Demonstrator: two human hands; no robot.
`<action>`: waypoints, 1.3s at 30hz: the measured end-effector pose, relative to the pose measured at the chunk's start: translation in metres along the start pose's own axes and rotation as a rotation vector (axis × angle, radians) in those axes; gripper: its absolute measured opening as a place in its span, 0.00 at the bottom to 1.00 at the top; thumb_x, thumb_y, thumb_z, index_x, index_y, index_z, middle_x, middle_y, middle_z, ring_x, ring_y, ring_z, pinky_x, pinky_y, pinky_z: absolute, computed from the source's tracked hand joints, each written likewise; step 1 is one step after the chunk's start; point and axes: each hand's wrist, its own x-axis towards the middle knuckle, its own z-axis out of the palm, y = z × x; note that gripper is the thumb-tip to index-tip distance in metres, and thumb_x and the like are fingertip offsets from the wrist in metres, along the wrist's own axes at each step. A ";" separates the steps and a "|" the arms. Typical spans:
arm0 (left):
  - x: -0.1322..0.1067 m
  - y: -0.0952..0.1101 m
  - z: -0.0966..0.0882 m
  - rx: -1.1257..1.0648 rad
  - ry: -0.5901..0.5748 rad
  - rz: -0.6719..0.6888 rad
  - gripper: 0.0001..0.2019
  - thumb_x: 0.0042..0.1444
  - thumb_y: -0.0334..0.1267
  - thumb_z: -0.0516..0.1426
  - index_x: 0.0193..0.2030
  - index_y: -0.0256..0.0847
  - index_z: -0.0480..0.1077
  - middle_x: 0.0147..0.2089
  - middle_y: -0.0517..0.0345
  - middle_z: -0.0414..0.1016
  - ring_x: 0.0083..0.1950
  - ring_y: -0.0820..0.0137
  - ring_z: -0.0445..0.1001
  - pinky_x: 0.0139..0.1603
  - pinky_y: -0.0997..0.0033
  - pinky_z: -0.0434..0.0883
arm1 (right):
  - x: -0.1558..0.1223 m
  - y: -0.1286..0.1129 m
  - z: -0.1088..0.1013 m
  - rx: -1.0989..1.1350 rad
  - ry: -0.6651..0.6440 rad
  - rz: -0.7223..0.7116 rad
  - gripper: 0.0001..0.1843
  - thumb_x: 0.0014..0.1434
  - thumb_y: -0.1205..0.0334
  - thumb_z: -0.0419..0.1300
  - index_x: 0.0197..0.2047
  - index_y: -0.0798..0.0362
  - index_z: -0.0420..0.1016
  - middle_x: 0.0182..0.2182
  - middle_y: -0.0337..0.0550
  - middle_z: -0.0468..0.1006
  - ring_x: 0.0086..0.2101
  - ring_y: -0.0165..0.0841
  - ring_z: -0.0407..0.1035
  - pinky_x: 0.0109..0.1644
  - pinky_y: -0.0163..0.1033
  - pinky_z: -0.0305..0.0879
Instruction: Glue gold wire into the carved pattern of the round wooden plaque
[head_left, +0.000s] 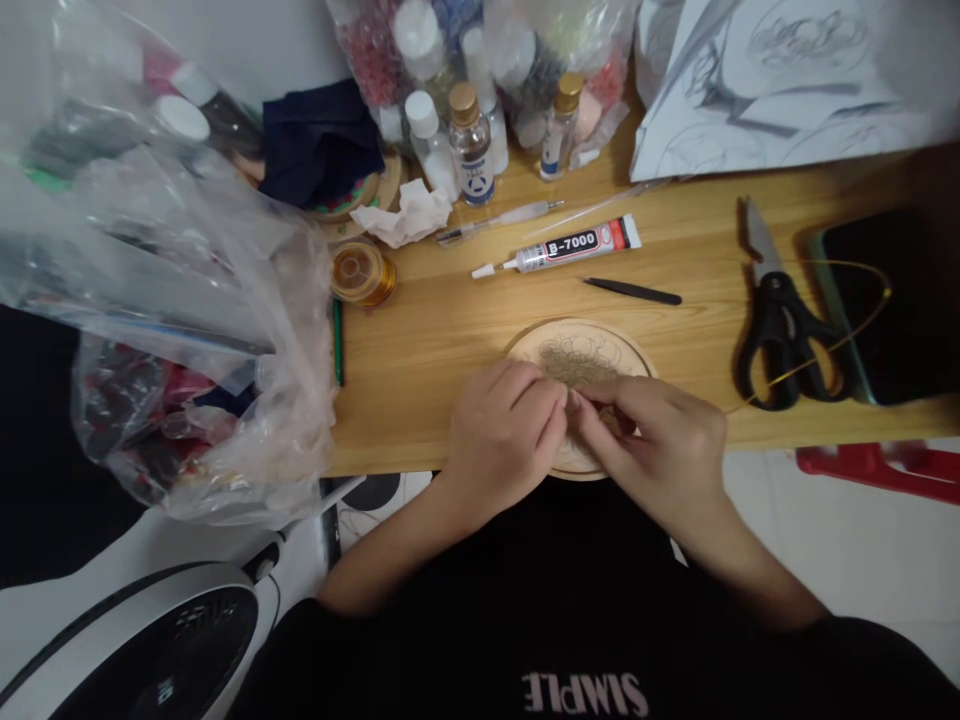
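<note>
A round wooden hoop (649, 362) with line-drawn curls on its pale cloth (581, 345) lies at the table's front edge. My left hand (504, 430) rests over its left side, fingers curled into a pinch. Over the right side is my right hand (660, 435), its thumb and forefinger pinched. The fingertips of both hands meet above the drawing; whatever is between them is too small and hidden to make out. A thin golden wire (795, 373) emerges beside my right hand and loops over black-handled scissors (780, 320) and a dark phone-like slab (889, 310).
Beyond the hoop lie black tweezers (634, 291), a B-7000 glue tube (570, 246) and a clear pen-like tool (499, 222). A spool of golden wire (362, 272) stands left, near a plastic bag (285, 400). Small bottles (471, 150) and paper drawings (750, 120) line the back.
</note>
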 end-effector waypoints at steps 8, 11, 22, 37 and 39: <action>0.000 0.002 0.007 0.120 0.145 0.023 0.05 0.60 0.28 0.56 0.33 0.39 0.69 0.30 0.57 0.72 0.34 0.69 0.70 0.34 0.67 0.67 | -0.001 -0.006 0.003 -0.068 0.079 0.000 0.05 0.60 0.65 0.62 0.32 0.52 0.74 0.18 0.35 0.73 0.19 0.27 0.65 0.23 0.34 0.60; 0.000 0.002 0.008 0.148 0.180 0.039 0.04 0.60 0.28 0.57 0.34 0.39 0.69 0.30 0.57 0.72 0.34 0.69 0.71 0.35 0.67 0.67 | -0.003 -0.008 0.003 -0.056 0.093 0.010 0.03 0.60 0.66 0.63 0.33 0.52 0.74 0.19 0.35 0.74 0.19 0.27 0.65 0.23 0.34 0.62; 0.000 0.000 0.007 0.152 0.205 0.062 0.04 0.60 0.28 0.56 0.39 0.39 0.70 0.32 0.58 0.74 0.34 0.69 0.71 0.34 0.66 0.68 | -0.005 -0.009 0.001 0.026 0.088 0.094 0.02 0.60 0.66 0.62 0.38 0.51 0.75 0.23 0.36 0.78 0.21 0.27 0.69 0.25 0.35 0.64; 0.007 -0.011 -0.008 0.016 0.028 0.091 0.04 0.62 0.29 0.56 0.41 0.40 0.71 0.37 0.56 0.78 0.38 0.69 0.73 0.38 0.65 0.68 | -0.002 -0.004 -0.003 0.048 0.019 0.021 0.09 0.62 0.70 0.59 0.43 0.48 0.75 0.34 0.39 0.83 0.30 0.32 0.77 0.31 0.35 0.72; 0.009 -0.015 -0.012 -0.053 -0.023 0.100 0.04 0.62 0.29 0.56 0.40 0.39 0.71 0.37 0.56 0.77 0.38 0.70 0.73 0.38 0.66 0.69 | -0.002 -0.002 -0.005 0.063 0.016 -0.010 0.08 0.61 0.70 0.60 0.43 0.49 0.75 0.33 0.39 0.83 0.29 0.32 0.77 0.31 0.35 0.72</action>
